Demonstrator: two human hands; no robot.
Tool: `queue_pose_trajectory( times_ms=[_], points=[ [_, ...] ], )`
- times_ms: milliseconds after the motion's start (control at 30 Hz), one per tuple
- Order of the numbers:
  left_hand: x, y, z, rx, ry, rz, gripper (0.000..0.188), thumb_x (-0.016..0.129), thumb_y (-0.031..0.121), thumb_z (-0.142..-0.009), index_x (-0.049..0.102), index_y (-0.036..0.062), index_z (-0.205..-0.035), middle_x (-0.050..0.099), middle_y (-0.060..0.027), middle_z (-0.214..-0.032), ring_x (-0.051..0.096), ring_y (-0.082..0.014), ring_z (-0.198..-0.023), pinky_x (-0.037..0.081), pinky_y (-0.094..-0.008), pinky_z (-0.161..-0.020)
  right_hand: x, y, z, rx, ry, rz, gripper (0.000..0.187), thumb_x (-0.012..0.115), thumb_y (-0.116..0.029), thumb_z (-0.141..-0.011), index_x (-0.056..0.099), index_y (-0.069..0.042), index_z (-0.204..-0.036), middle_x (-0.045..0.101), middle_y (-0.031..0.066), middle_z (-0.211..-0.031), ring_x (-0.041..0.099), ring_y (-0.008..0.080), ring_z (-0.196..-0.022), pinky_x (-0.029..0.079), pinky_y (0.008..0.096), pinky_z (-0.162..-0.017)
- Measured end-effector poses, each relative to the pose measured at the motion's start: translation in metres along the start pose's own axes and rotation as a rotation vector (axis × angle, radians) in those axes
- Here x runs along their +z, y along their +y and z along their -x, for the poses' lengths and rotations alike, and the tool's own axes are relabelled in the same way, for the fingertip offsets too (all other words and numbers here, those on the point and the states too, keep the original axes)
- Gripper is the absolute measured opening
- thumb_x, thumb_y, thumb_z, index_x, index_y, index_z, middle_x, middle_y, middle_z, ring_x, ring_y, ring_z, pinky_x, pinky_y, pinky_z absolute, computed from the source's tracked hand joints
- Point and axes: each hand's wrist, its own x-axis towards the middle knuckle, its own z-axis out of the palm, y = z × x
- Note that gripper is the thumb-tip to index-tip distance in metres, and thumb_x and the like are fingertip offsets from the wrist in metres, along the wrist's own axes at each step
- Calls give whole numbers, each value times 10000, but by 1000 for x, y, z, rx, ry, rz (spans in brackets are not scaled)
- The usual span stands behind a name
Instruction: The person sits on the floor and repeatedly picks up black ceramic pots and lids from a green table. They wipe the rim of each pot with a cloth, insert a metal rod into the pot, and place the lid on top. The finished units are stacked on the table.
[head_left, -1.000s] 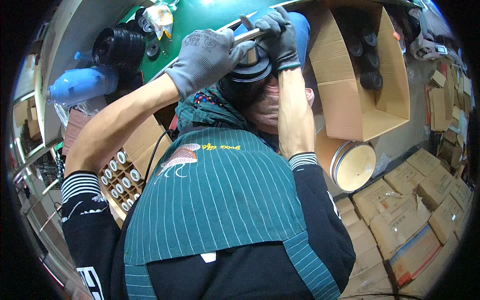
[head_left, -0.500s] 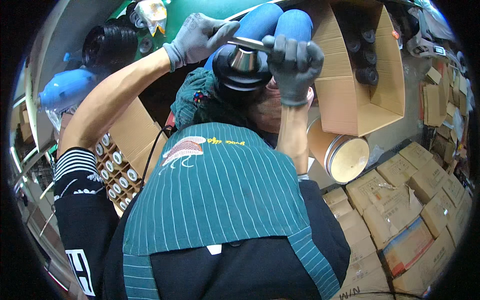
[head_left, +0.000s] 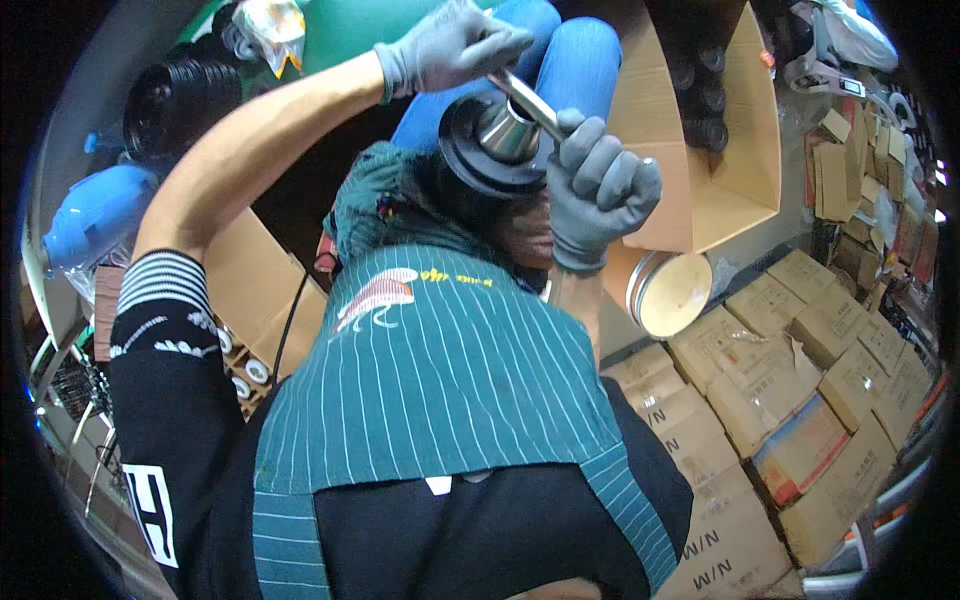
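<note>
My left hand (head_left: pixel 452 48), in a grey glove, is closed on the far-left end of a metal T-handle tool (head_left: pixel 528 104). My right hand (head_left: pixel 600 195), gloved alike, is wrapped round the near-right end of the same bar. Below the bar, the tool's shiny cone-shaped metal base (head_left: pixel 506 138) sits on a black round flanged part (head_left: pixel 458 150), held close in front of my knees. The bar lies slantwise across it. What is under the black part is hidden by my apron and body.
An open cardboard box (head_left: pixel 745 190) with several black round parts stands to the right. Beside it is a round drum (head_left: pixel 676 296). Closed cartons (head_left: pixel 760 385) cover the lower right. Stacked black discs (head_left: pixel 180 108) and a blue rounded object (head_left: pixel 98 215) are at left.
The bar has turned clockwise: my left hand has moved right and slightly away, my right hand nearer to me. Both hands keep their grip. The whole view has shifted a little.
</note>
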Motion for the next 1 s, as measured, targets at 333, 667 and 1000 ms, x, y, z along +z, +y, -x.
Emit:
queue_pose_trajectory(
  times_ms=[333,667,1000],
  points=[
    [18,-28,-23,227,23,-29,458,536,234,-1099,484,73,-673,490,-64,-590,476,-203,-519,422,-348,-528,64,-31,-13,-278,-101,110,451,331,-221,-1142,331,-187,-692,202,-46,-604,252,107,-600,477,416,-930],
    [-10,-13,10,165,99,-228,333,668,302,-1081,763,58,-875,523,-132,-627,491,-223,-522,436,-375,-541,36,-34,-21,-22,-108,124,432,411,-450,-1150,609,-66,-1127,651,154,-974,637,287,-1038,468,508,-1157],
    [-26,-51,103,-526,722,311,441,628,453,-1112,793,59,-1000,593,48,-726,469,-20,-572,331,-215,-491,38,-46,4,-80,-446,1312,972,932,-551,-716,616,-70,-1499,562,222,-1550,476,450,-1493,365,552,-1259]
  ],
)
